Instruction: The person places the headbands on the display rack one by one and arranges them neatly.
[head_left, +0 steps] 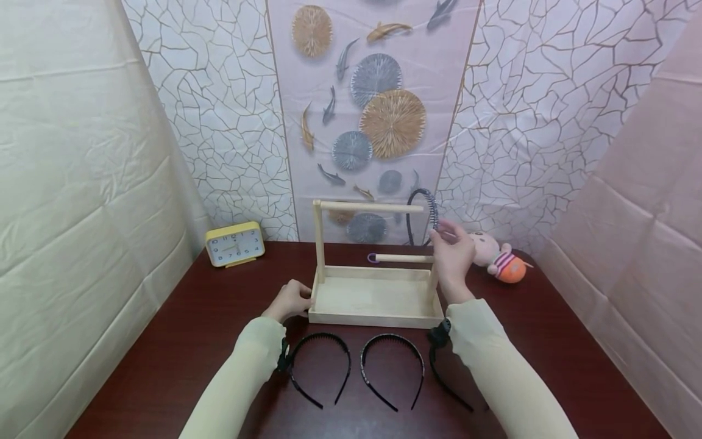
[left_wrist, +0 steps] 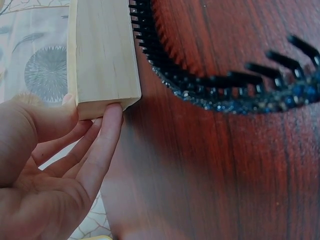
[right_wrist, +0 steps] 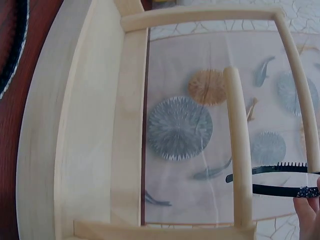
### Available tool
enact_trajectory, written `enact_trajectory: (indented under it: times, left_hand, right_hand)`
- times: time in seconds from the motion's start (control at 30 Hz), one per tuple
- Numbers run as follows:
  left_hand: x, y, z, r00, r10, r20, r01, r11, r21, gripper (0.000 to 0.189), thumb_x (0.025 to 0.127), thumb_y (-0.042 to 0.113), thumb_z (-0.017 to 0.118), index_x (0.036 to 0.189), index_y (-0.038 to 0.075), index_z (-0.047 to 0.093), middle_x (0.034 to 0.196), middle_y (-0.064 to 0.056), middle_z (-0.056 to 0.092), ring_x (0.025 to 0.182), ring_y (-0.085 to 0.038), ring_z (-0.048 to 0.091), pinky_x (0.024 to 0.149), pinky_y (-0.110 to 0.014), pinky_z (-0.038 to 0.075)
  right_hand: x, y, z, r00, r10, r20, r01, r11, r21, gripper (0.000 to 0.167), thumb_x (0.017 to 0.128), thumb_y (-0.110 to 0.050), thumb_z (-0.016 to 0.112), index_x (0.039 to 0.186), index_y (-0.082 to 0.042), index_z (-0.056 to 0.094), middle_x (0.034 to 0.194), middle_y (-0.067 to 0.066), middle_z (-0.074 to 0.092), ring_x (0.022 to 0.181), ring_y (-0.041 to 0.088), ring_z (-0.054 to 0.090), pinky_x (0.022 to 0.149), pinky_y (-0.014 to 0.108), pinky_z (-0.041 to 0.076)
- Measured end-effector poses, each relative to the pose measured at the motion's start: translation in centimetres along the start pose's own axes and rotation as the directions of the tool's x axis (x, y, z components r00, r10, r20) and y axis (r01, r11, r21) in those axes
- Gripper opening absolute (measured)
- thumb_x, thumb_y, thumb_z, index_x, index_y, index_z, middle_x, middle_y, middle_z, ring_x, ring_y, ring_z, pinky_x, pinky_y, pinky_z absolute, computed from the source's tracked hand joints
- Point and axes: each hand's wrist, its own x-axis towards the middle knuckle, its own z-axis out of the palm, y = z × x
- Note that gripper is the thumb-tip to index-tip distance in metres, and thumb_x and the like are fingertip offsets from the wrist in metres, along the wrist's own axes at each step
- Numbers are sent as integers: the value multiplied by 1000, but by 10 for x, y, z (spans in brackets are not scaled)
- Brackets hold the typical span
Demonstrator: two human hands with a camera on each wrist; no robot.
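Note:
My left hand (head_left: 290, 300) grips the left end of a pale wooden rack (head_left: 378, 319), its thumb and fingers at the tray's corner in the left wrist view. The rack has an upper bar (head_left: 373, 207) and a lower bar (head_left: 406, 258). My right hand (head_left: 453, 253) pinches a black toothed headband (head_left: 410, 221) with glittery decoration. The upper bar's free right end shows within the headband's loop. In the right wrist view, the headband's tip (right_wrist: 230, 178) passes behind the lower bar (right_wrist: 239, 150); part of the right hand lies outside that frame.
On the dark red table (head_left: 159, 378), a left headband (head_left: 348, 353), a middle headband (head_left: 421, 360) and a right headband (head_left: 446, 387), partly hidden by my right sleeve, lie before the rack. A yellow alarm clock (head_left: 234, 244) stands back left, a plush doll (head_left: 509, 267) back right.

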Motion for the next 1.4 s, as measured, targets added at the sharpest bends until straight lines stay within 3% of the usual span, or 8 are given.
enact_trajectory:
  times: [0.23,0.6,0.77,1.13,1.4]
  left_hand:
    - [1,-2,-3,1000,3,-12,-3,1000,-9,31,92,-3,63,121,-13,62,119,-31,62,89,-32,72,68,-36,63]
    - [4,-7,2,999,30,19,-29,999,-38,31,90,-3,64,120,-15,62,120,-33,61,94,-35,70,67,-37,63]
    - [4,-6,1,1000,27,12,-27,999,-33,30,91,-3,64,119,-14,63,119,-32,62,93,-34,71,67,-37,63]
    - [0,-2,0,1000,3,1,-3,1000,-26,32,91,-4,64,121,-15,61,121,-31,61,95,-33,70,68,-36,63]
    - [1,-3,0,1000,9,3,-9,1000,-18,31,91,-3,64,120,-14,62,119,-31,62,93,-33,71,67,-36,63]
  right_hand:
    - [-7,-7,16,1000,11,29,-13,998,63,29,83,0,75,111,-1,71,103,16,71,96,25,70,80,18,57]
    - [-17,-9,25,997,-22,80,23,1000,-4,26,85,-5,75,110,-6,73,103,12,71,98,23,70,77,16,54]
    - [-26,-15,33,993,35,113,-29,998,-55,27,87,-15,75,113,-13,72,107,5,72,102,19,69,80,21,54]
    - [-48,-21,64,986,35,165,-48,996,74,25,84,-5,76,109,-5,72,103,14,72,97,25,71,74,11,54]
    - [-62,-29,82,974,45,221,-68,993,95,24,83,-6,77,107,-7,72,100,10,73,92,21,71,62,17,57]
